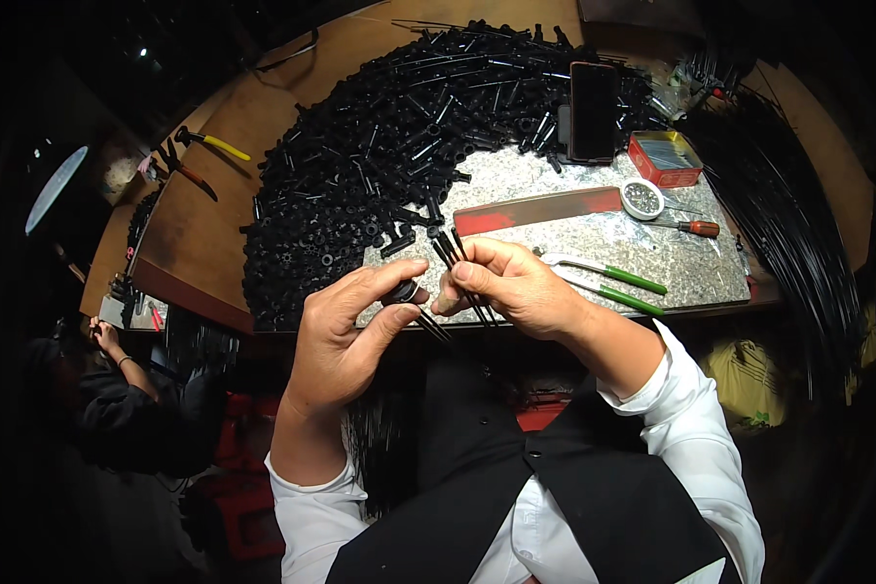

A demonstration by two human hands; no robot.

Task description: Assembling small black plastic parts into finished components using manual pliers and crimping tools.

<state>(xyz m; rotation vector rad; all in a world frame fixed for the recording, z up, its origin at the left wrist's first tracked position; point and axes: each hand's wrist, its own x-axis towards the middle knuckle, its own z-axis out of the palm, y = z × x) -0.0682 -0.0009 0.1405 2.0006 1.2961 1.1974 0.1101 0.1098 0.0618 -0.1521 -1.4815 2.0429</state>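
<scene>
Close to the table's front edge, my left hand (346,326) grips a small black cylindrical part (405,291) between thumb and fingers. Thin dark rods (434,329) slant down from just beside it; whether they are joined to it I cannot tell. My right hand (516,287) pinches several thin black rods (450,245) in a loose bundle, their upper ends pointing away from me. The two hands almost meet at the fingertips. Just beyond them lies a large heap of short black tubular fittings (360,165).
On the speckled board (516,175) lie a red-and-grey bar (535,210), a white bowl of small metal pieces (641,199), a screwdriver (696,229) and green-handled pliers (633,284). A phone (592,112) stands behind. Long black rods (779,214) drape at right. Another person's hand (105,336) shows far left.
</scene>
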